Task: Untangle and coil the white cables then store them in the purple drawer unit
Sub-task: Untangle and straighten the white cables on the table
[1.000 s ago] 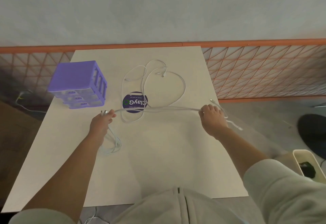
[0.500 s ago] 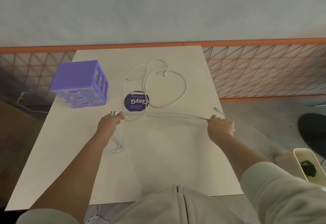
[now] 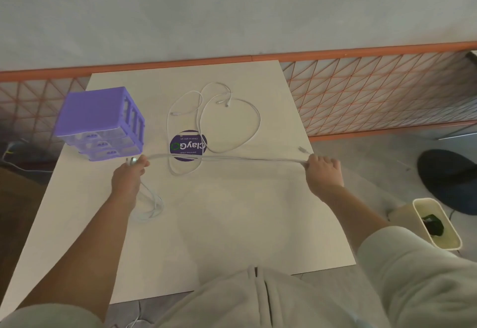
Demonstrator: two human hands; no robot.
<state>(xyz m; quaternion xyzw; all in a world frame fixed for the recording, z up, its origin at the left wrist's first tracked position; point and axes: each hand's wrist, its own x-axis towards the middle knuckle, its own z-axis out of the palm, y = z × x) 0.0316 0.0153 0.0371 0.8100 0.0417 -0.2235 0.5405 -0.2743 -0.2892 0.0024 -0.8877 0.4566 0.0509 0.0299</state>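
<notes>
Both hands grip one white cable (image 3: 253, 159) pulled taut: left hand (image 3: 127, 176) pinching its plug end, right hand (image 3: 324, 171) fisted round the other, possibly doubled strands. It crosses a loose cable (image 3: 254, 131) and round sticker (image 3: 188, 145) at twelve o'clock. The purple drawer unit (image 3: 99, 123) stands at ten o'clock from the left hand.

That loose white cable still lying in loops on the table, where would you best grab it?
Probably at a plug end of the loose cable, near the far middle of the table, coming from above. Its ends lie free there, so pulling one should draw the loops out rather than tighten them.
</notes>
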